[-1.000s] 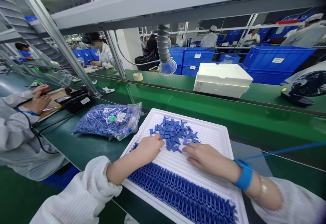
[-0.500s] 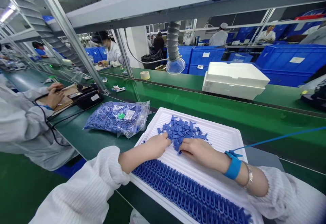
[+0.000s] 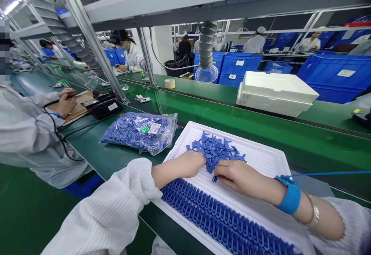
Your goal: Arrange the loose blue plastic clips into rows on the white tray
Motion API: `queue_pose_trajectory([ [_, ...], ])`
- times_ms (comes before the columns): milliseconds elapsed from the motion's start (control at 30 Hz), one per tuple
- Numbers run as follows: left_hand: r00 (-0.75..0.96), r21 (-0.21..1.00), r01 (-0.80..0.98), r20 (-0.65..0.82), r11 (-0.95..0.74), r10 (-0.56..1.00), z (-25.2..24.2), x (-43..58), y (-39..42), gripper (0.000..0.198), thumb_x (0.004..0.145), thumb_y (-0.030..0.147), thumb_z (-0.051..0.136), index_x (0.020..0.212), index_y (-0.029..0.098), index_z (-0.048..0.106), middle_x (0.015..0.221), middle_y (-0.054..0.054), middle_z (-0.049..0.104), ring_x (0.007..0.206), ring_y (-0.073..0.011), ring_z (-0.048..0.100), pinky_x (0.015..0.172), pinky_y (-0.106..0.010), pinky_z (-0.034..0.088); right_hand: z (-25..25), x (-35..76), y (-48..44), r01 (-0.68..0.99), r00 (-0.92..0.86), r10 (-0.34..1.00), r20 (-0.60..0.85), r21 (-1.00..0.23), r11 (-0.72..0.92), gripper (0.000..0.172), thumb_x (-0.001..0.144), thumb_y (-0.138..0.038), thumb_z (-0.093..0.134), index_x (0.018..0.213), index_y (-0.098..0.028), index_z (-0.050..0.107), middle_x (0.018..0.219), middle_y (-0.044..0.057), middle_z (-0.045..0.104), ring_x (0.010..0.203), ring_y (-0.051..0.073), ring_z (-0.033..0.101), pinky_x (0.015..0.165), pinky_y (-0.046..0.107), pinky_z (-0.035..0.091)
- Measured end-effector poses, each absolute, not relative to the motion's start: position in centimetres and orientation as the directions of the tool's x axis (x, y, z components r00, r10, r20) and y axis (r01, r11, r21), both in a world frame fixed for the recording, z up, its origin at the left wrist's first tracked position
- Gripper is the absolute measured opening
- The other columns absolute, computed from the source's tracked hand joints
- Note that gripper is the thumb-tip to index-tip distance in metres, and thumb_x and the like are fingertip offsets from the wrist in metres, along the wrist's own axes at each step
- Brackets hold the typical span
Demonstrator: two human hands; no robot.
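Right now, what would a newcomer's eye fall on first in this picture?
Probably the loose pile of blue pieces on the white tray, with the left hand and right hand at its near edge. Long rows of blue pieces line the tray's near side. A bulging clear bag of blue parts lies left of it.

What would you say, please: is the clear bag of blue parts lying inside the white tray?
No, the clear bag lies on the green tabletop, to the left of the white tray.

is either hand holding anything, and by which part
The right hand seems to pinch a blue piece by its far end; whether the left hand holds anything is hidden.
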State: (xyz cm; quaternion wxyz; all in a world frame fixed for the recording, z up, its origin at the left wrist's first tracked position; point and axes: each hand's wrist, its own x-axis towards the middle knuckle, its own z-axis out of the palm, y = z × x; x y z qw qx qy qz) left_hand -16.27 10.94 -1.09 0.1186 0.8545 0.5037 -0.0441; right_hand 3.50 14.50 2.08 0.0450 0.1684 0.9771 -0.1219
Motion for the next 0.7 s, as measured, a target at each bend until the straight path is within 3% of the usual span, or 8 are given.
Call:
queue_pose_trajectory([
  [133,0.421,0.267,0.886,-0.12,-0.379,0.899,-0.4,-17.8,11.8,0.018,0.08,0.01,0.051,0.095,0.015,0.06,0.082,-0.002,0.065,0.077,-0.0167,0.06,0.072,-0.034,0.05,2.2,2.1,14.1,0.301,-0.952,0.278,-0.129,-0.238,0.923,0.016,0.087,-0.009,0.048,0.081,-0.017,0.061,0.083,0.003,0.061,0.07,0.015,0.058,0.059,0.025,0.037],
  [333,0.251,0.46,0.858,0.014,-0.229,0.968,1.3,-21.3,11.2,0.03,0.074,0.007,0.044,0.098,0.017,0.06,0.083,-0.002,0.066,0.066,-0.013,0.057,0.064,-0.024,0.044,1.2,-2.0,14.0,0.226,-0.973,0.206,-0.1,-0.287,0.931,0.012,0.087,-0.013,0.051,0.084,-0.017,0.062,0.085,0.002,0.062,0.072,0.014,0.059,0.063,0.022,0.04],
  [533,0.1,0.584,0.803,0.064,-0.119,0.993,1.7,-23.9,9.4,0.045,0.077,0.008,0.041,0.121,0.019,0.045,0.113,-0.007,0.058,0.07,-0.012,0.055,0.066,-0.024,0.043,-0.5,-5.8,13.9,0.188,-0.982,0.176,-0.066,-0.283,0.941,0.011,0.085,-0.011,0.052,0.084,-0.017,0.061,0.085,0.002,0.063,0.073,0.014,0.059,0.061,0.023,0.037],
  [700,0.065,0.652,0.756,0.01,-0.056,0.998,2.3,-24.6,8.3,0.04,0.077,0.014,0.05,0.116,0.018,0.046,0.093,-0.003,0.058,0.063,-0.0107,0.054,0.061,-0.023,0.043,-1.4,-6.6,14.0,0.246,-0.968,0.252,-0.009,-0.251,0.936,0.002,0.086,-0.018,0.055,0.084,-0.017,0.055,0.081,0.003,0.063,0.07,0.017,0.058,0.056,0.026,0.031],
])
